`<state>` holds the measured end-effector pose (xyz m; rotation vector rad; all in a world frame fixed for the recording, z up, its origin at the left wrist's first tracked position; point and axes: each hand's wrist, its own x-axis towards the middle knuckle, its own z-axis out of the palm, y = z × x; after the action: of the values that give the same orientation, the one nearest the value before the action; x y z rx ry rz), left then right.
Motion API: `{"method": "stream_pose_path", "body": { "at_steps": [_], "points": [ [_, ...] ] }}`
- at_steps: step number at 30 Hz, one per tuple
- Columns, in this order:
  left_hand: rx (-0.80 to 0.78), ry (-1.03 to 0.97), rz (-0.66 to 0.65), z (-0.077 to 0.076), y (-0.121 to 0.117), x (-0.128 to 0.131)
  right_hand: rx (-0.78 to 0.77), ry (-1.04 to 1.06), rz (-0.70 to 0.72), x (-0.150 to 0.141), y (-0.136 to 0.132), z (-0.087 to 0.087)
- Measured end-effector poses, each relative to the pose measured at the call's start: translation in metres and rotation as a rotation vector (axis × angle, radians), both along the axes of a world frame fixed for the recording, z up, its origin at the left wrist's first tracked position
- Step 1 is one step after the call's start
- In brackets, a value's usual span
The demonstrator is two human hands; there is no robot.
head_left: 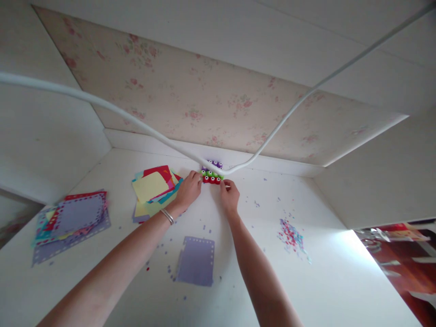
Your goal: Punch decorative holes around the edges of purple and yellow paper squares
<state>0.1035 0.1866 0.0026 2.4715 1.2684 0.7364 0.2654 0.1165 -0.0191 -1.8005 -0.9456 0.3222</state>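
Observation:
Against the back edge of the white tabletop stands a tight cluster of small coloured pieces with round white tops. Its front row of red pieces (211, 180) lies before green pieces (210, 173) and purple pieces (215, 162). My left hand (190, 188), with bangles at the wrist, has its curled fingers at the left end of the red and green rows. At the right end, my right hand (230, 195) presses its bent fingertips to the red row. A white cable hanging in front partly covers the cluster.
A lilac sheet with punched edges (196, 262) lies nearer me. Coloured paper (153, 186) is piled beside my left hand, and a punched-paper stack (78, 213) sits farther left. Paper confetti (291, 235) is heaped at right. The white cable (136, 121) sags across the view.

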Motion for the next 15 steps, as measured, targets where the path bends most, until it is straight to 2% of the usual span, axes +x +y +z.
{"method": "stream_pose_path", "body": {
  "at_steps": [3, 8, 11, 15],
  "points": [
    [0.02, 0.022, -0.063, 0.001, 0.005, -0.004, 0.026, 0.08, 0.006, 0.003, -0.006, 0.002],
    [0.041, 0.095, -0.241, 0.005, 0.012, -0.002, 0.031, 0.189, 0.068, 0.007, -0.022, 0.002],
    [0.045, 0.148, -0.289, 0.01, 0.014, -0.002, 0.007, 0.234, 0.136, 0.002, -0.042, 0.001],
    [0.044, 0.22, -0.294, 0.017, 0.015, -0.007, -0.049, 0.227, 0.232, -0.014, -0.083, 0.001]
  ]
}}
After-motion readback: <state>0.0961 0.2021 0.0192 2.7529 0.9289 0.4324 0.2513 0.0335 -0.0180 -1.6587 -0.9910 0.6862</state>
